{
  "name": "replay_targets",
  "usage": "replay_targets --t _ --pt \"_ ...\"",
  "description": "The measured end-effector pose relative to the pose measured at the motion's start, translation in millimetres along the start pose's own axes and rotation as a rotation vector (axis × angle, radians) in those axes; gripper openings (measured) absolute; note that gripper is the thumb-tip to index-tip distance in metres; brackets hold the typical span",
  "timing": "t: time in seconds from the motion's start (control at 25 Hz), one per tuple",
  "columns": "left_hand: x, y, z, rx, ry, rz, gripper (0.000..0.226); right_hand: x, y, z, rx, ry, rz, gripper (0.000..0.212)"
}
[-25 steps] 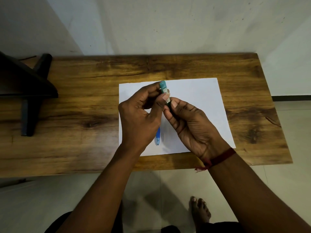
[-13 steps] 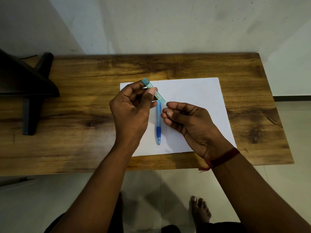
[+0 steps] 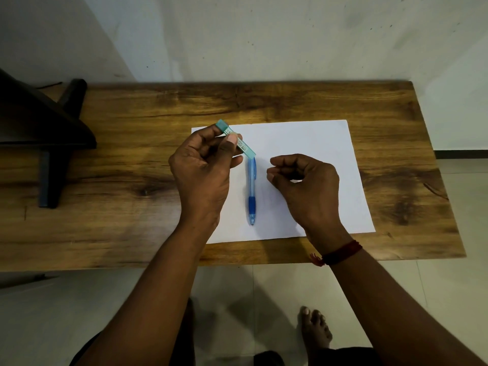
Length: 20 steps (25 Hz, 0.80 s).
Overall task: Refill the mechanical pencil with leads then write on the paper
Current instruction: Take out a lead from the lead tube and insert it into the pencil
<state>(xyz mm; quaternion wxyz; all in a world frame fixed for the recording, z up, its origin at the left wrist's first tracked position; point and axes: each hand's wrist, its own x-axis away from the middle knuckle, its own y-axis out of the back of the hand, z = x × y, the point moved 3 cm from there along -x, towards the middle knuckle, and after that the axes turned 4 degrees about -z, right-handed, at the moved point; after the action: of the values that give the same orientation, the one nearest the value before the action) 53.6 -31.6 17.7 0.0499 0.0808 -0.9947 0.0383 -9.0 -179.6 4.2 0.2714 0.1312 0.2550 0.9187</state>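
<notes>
A slim teal lead case (image 3: pixel 240 143) is pinched between the thumb and fingers of my left hand (image 3: pixel 203 175). It is tilted, with its right end low over the top of the pencil. The blue mechanical pencil (image 3: pixel 252 191) lies lengthwise on the white paper (image 3: pixel 303 143), tip toward me, between my two hands. My right hand (image 3: pixel 309 186) hovers over the paper to the right of the pencil, apart from the case. Its fingers are curled against the thumb, and nothing shows between them.
The paper lies on a wooden table (image 3: pixel 132 122) against a pale wall. A dark stand (image 3: pixel 47 143) occupies the table's left end. A bare foot (image 3: pixel 314 328) rests on the tiled floor below the table's near edge.
My hands have drawn apart: the left carried the lead case to the left and tilted it, while the right let go of its end and moved right. The pencil is now uncovered.
</notes>
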Motion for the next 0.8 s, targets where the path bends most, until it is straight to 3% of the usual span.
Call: replay_targets --t 0.44,0.8 --pt "-1.4 0.8 -0.8 0.024 0.026 -0.01 0.016 5.3 -9.1 8.5 0.218 0.127 -0.025 0.016" --pt "-2.8 0.8 -0.1 0.008 0.027 -0.019 0.018 8.2 -5.8 13.1 0.235 0.084 -0.083 0.014"
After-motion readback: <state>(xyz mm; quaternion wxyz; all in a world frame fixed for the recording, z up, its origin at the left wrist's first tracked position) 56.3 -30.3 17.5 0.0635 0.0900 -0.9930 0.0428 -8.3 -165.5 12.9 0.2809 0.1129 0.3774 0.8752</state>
